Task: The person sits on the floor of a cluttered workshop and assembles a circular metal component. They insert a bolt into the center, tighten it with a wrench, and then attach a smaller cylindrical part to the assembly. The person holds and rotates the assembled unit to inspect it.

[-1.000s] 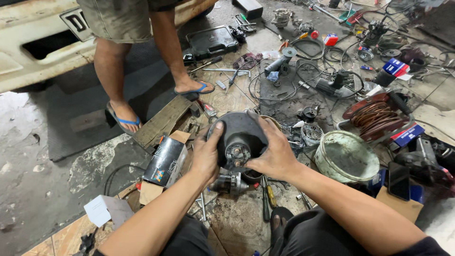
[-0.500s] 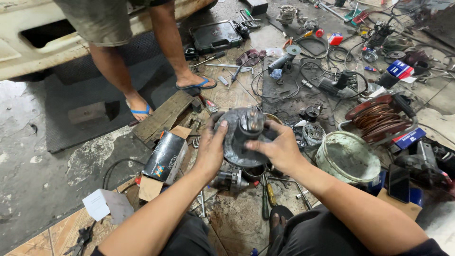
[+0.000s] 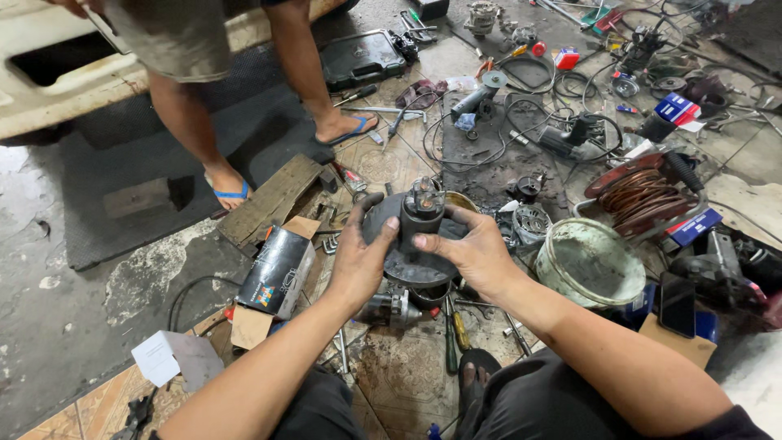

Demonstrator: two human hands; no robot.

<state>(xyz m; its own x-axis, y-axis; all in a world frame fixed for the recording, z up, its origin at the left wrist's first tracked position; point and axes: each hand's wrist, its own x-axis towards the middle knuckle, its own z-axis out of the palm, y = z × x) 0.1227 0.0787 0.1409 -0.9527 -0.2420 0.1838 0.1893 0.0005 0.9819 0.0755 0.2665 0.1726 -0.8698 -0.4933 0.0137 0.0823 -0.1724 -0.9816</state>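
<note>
Standing at the far left on a dark rubber mat (image 3: 122,155), another person's legs in blue flip-flops (image 3: 230,194) face me. Nearer lies a black cardboard box (image 3: 277,271) beside a worn wooden plank (image 3: 273,200). My left hand (image 3: 358,261) is clasped round the left side of a greasy dark round metal motor housing (image 3: 405,248), held up above the tiled floor in front of my knees; my right hand (image 3: 472,254) grips its right side, fingers curled over the top. Right of that sits a dirty pale plastic tub (image 3: 590,262), then a reel of copper wire (image 3: 639,194)
</note>
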